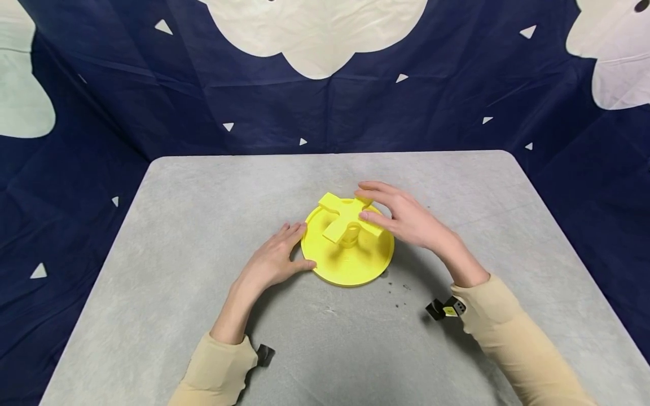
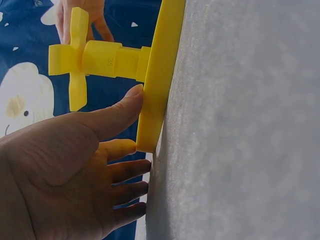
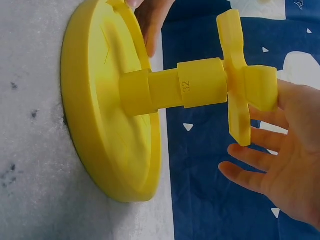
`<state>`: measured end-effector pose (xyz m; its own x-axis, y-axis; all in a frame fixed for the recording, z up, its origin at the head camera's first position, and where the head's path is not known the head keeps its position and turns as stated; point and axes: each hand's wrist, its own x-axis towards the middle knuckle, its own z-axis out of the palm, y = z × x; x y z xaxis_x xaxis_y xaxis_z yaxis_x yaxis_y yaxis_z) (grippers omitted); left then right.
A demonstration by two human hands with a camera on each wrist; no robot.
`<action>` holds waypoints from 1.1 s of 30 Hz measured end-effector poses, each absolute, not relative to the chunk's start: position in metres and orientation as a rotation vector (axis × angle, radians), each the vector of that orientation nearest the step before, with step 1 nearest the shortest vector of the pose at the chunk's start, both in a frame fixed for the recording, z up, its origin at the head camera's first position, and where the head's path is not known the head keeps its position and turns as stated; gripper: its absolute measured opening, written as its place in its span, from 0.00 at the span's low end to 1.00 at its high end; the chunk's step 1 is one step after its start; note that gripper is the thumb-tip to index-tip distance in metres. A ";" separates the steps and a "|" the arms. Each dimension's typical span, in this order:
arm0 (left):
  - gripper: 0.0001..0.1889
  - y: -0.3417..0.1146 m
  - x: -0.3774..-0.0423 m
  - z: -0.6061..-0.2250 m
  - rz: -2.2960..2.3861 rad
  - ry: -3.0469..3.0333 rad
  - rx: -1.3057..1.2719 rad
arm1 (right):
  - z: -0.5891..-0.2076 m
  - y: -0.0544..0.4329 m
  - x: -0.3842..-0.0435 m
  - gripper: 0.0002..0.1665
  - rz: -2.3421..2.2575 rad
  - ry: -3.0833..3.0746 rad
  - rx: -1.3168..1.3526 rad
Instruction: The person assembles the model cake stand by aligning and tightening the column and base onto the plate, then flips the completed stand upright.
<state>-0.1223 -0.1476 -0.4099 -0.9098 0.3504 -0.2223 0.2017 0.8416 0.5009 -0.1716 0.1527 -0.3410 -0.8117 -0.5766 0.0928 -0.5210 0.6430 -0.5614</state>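
A round yellow plate (image 1: 350, 270) with a raised rim lies flat on the table. From its middle rises a stepped stem (image 3: 170, 87) topped by a yellow cross-shaped handle (image 1: 348, 213). At the plate's left edge, my left hand (image 1: 274, 256) touches the rim with thumb and fingertips, its fingers nearly straight. My right hand (image 1: 406, 217) holds one arm of the handle between thumb and forefinger. In the right wrist view the other fingers (image 3: 245, 175) of that hand are spread and loosely bent beside the handle; its thumb is mostly hidden there.
The grey table (image 1: 203, 225) has rounded far corners. A dark blue cloth (image 1: 330, 113) with white shapes hangs behind and beside it. Several small dark specks (image 1: 398, 305) dot the tabletop close to the plate's lower right. A black wrist device (image 1: 446, 309) is by the right sleeve.
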 end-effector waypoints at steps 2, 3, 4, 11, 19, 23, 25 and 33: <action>0.48 -0.147 -0.122 -0.409 0.688 2.713 0.420 | -0.341 0.154 -0.170 0.32 -0.893 2.763 -0.919; 0.48 -0.147 -0.122 -0.409 0.687 2.713 0.419 | -0.341 0.154 -0.169 0.32 -0.893 2.765 -0.915; 0.48 -0.148 -0.122 -0.409 0.685 2.712 0.418 | -0.341 0.155 -0.168 0.32 -0.894 2.771 -0.910; 0.49 -0.148 -0.122 -0.409 0.695 2.702 0.403 | -0.340 0.155 -0.162 0.29 -0.883 2.842 -0.863; 0.49 -0.148 -0.123 -0.409 0.680 2.705 0.402 | -0.336 0.159 -0.155 0.22 -0.878 2.933 -0.845; 0.48 -0.148 -0.122 -0.409 0.681 2.707 0.403 | -0.334 0.160 -0.153 0.18 -0.893 2.919 -0.863; 0.48 -0.148 -0.122 -0.409 0.683 2.710 0.404 | -0.334 0.160 -0.153 0.17 -0.894 2.907 -0.864; 0.48 -0.149 -0.121 -0.408 0.685 2.716 0.403 | -0.331 0.155 -0.157 0.18 -0.945 2.972 -0.885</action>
